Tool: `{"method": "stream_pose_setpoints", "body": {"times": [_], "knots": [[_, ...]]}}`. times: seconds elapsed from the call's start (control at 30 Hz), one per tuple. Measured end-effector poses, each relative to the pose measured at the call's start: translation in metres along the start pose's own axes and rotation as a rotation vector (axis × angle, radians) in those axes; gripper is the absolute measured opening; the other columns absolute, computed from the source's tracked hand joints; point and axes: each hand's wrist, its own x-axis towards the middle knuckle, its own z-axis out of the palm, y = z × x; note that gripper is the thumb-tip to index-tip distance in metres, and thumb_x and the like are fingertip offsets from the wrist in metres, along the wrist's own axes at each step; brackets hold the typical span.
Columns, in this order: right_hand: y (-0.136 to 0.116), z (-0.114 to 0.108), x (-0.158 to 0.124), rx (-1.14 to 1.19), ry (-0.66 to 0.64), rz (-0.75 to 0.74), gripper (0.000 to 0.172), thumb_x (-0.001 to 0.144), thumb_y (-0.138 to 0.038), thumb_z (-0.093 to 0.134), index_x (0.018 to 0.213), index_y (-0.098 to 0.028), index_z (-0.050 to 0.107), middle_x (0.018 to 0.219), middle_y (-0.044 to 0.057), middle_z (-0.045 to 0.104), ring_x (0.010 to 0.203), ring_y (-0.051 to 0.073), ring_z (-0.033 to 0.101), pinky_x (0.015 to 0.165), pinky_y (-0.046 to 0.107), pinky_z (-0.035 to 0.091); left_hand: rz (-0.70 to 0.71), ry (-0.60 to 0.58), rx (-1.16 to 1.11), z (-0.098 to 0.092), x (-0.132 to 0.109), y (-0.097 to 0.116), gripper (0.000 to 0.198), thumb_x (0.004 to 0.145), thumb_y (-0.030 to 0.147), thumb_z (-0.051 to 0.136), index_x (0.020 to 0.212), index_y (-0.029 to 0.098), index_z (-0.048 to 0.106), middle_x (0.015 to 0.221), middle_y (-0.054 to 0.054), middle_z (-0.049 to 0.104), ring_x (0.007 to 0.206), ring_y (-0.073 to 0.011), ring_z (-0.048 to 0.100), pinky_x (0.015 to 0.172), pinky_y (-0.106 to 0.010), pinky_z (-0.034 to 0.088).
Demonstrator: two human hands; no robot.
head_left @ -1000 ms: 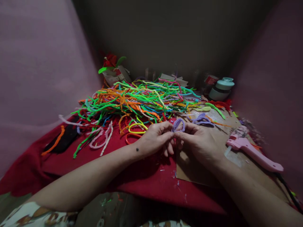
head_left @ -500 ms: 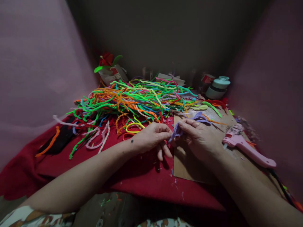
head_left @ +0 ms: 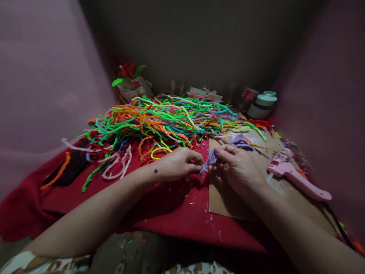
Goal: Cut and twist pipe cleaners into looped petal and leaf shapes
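Note:
Between my two hands is a bent piece made of purple pipe cleaners. My right hand pinches it between thumb and fingers, over the left part of the cardboard. At its lower left end, the fingertips of my left hand close on the purple fuzz, with the fingers curled together. Just beyond my right hand, looped purple pipe cleaners show; whether they join the held piece is hidden by the fingers.
A large tangle of colourful pipe cleaners covers the back of the red cloth. To the right, a pink glue gun lies on a cardboard sheet. A pale teal lidded bottle stands at the back right.
My left hand's lower fingers, earlier hanging apart, are now curled in. Its fingertips have shifted slightly left along the purple piece, while my right hand keeps its grip almost in place.

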Motion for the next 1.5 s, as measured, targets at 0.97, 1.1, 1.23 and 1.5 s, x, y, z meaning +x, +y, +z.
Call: {"method": "stream_pose_setpoints", "body": {"times": [0.97, 1.1, 1.23, 1.5], "knots": [[0.003, 0.008, -0.012, -0.106, -0.116, -0.017, 0.02, 0.068, -0.033, 0.068, 0.073, -0.016, 0.057, 0.06, -0.003, 0.058, 0.05, 0.01, 0.053, 0.05, 0.023, 0.043, -0.004, 0.256, -0.625, 0.008, 0.003, -0.003, 0.023, 0.072, 0.032, 0.063, 0.084, 0.014, 0.055, 0.062, 0.005, 0.051, 0.041, -0.0027, 0.04, 0.038, -0.015, 0.031], [-0.005, 0.009, -0.014, -0.266, -0.166, 0.001, 0.018, 0.068, -0.03, 0.067, 0.066, -0.015, 0.057, 0.053, -0.002, 0.058, 0.046, 0.009, 0.051, 0.049, 0.021, 0.04, 0.023, 0.145, -0.625, 0.0, 0.002, -0.006, 0.029, 0.071, 0.03, 0.064, 0.095, 0.015, 0.057, 0.059, 0.004, 0.053, 0.037, -0.0025, 0.04, 0.035, -0.015, 0.028], [-0.012, 0.01, -0.016, -0.373, -0.194, 0.052, 0.018, 0.067, -0.028, 0.066, 0.059, -0.015, 0.056, 0.046, -0.003, 0.053, 0.042, 0.009, 0.047, 0.045, 0.021, 0.036, 0.026, 0.078, -0.482, -0.004, -0.002, 0.001, 0.027, 0.072, 0.023, 0.062, 0.097, 0.014, 0.06, 0.055, 0.005, 0.051, 0.035, -0.0029, 0.04, 0.034, -0.015, 0.028], [-0.008, 0.004, -0.013, -0.466, -0.264, 0.043, 0.027, 0.074, -0.039, 0.06, 0.064, -0.014, 0.063, 0.051, -0.002, 0.052, 0.048, 0.009, 0.042, 0.048, 0.023, 0.032, 0.105, 0.224, -0.292, -0.001, -0.002, 0.002, 0.017, 0.075, 0.019, 0.056, 0.09, 0.011, 0.061, 0.062, 0.001, 0.058, 0.042, -0.0048, 0.047, 0.044, -0.017, 0.038]]}}
